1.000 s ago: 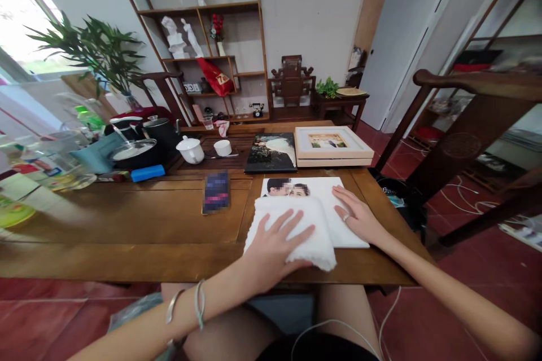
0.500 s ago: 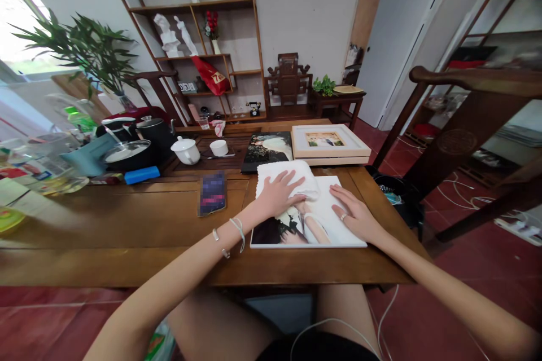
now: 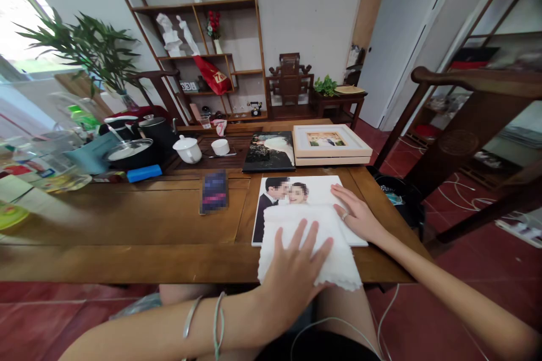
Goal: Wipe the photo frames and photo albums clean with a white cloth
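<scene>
A large photo print (image 3: 313, 190) showing two people lies flat at the near right of the wooden table (image 3: 127, 220). My left hand (image 3: 296, 271) lies flat with fingers spread on a white cloth (image 3: 334, 242) that covers the print's near part and hangs over the table edge. My right hand (image 3: 358, 214) rests open on the print's right side, a ring on one finger.
Behind the print lie a dark photo album (image 3: 270, 152) and a cream framed picture box (image 3: 330, 145). A phone (image 3: 214, 190) lies mid-table. Pots (image 3: 131, 152), a white teapot (image 3: 188, 149), a cup (image 3: 221, 147) and a blue item (image 3: 144, 172) crowd the far left. A wooden chair (image 3: 478, 118) stands right.
My left hand slid the white cloth from the print's far part back down to its near edge, uncovering the faces. My right hand stayed put.
</scene>
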`<state>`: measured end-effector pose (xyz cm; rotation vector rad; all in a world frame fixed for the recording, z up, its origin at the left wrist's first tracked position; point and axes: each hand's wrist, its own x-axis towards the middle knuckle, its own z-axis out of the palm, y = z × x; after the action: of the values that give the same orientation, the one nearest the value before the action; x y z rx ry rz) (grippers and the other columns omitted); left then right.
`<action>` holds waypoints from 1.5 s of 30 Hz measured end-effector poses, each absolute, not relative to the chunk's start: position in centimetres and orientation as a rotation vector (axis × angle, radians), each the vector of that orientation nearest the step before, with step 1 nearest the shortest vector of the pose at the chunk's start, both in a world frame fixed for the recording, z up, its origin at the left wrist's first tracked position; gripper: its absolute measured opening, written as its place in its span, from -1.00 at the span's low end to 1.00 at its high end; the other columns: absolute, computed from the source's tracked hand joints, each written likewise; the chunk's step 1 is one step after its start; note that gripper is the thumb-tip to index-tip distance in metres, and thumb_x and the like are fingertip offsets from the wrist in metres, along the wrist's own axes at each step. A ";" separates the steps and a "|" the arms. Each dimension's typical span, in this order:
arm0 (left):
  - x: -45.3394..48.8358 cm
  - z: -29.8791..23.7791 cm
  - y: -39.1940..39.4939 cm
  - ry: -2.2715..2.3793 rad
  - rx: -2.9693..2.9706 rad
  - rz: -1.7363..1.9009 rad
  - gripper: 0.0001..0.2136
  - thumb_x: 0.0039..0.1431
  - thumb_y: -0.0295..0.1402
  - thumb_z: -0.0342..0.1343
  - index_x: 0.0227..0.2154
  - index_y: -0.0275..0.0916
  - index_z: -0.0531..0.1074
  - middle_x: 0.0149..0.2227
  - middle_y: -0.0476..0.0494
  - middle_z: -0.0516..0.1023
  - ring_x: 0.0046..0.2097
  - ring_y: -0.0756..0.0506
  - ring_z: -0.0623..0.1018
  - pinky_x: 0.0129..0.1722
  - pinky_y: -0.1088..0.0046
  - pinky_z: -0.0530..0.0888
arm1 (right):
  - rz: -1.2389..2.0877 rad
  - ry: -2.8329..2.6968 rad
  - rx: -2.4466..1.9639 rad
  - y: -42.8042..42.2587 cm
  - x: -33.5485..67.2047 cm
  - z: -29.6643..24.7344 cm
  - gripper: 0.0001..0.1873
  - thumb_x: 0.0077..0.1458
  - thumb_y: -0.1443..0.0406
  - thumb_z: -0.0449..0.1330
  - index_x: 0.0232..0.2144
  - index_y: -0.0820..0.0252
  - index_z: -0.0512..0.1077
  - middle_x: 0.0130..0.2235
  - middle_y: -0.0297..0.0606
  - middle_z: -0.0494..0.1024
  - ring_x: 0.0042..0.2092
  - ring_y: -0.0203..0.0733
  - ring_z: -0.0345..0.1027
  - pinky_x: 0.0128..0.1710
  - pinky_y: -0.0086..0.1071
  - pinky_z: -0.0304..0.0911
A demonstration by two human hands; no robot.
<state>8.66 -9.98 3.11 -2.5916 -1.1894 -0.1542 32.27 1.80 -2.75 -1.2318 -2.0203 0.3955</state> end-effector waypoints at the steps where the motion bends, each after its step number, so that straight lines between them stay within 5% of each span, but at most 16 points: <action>1: 8.8 3.2 -9.9 -1.191 -2.606 -0.155 -0.40 0.27 0.10 -0.11 0.29 -0.01 0.09 0.34 -0.19 0.11 0.31 -0.32 0.17 0.08 -0.04 0.34 | 0.392 -2.021 -1.230 1.8 32.3 -2.8 -0.53 0.21 0.18 0.04 0.12 0.19 0.35 0.23 -0.02 0.32 0.28 0.03 0.12 0.27 0.06 0.05; 14: 9.4 5.3 4.0 -1.287 -2.743 -0.047 -0.46 0.34 0.01 -0.15 0.29 -0.07 0.08 0.35 -0.21 0.06 0.33 -0.28 0.11 0.13 -0.09 0.29 | 0.409 -2.004 -1.244 1.9 32.2 -2.6 -0.55 0.17 0.20 0.06 0.10 0.14 0.36 0.21 -0.06 0.34 0.27 0.06 0.13 0.26 0.06 0.06; 27: 12.2 3.1 -8.1 -1.316 -2.497 -0.114 -0.40 0.28 0.00 -0.03 0.26 -0.25 0.18 0.27 -0.44 0.22 0.24 -0.47 0.27 0.12 -0.15 0.30 | 0.440 -1.972 -1.185 1.9 32.4 -3.0 -0.54 0.19 0.19 0.04 0.12 0.06 0.36 0.22 -0.15 0.34 0.27 0.03 0.13 0.27 0.07 0.04; 31: 12.5 2.9 -11.1 -1.263 -2.459 -0.167 -0.42 0.30 -0.01 -0.08 0.28 -0.23 0.16 0.28 -0.36 0.21 0.27 -0.43 0.23 0.16 -0.13 0.27 | 0.443 -1.972 -1.177 1.9 32.4 -2.9 -0.54 0.18 0.20 0.04 0.12 0.08 0.37 0.22 -0.12 0.33 0.28 0.02 0.12 0.27 0.07 0.02; 45: 10.3 4.1 1.0 -1.208 -2.625 -0.047 -0.45 0.29 -0.05 0.01 0.28 -0.06 0.11 0.32 -0.24 0.15 0.30 -0.33 0.19 0.13 -0.05 0.30 | 0.435 -2.017 -1.156 2.1 32.6 -3.1 -0.40 0.00 0.35 0.07 0.14 0.14 0.33 0.23 -0.08 0.33 0.29 0.07 0.10 0.26 0.08 0.02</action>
<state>10.30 1.03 4.07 -2.6250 -1.2075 -0.0474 32.61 2.14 -3.11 -1.1559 -2.0168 0.4353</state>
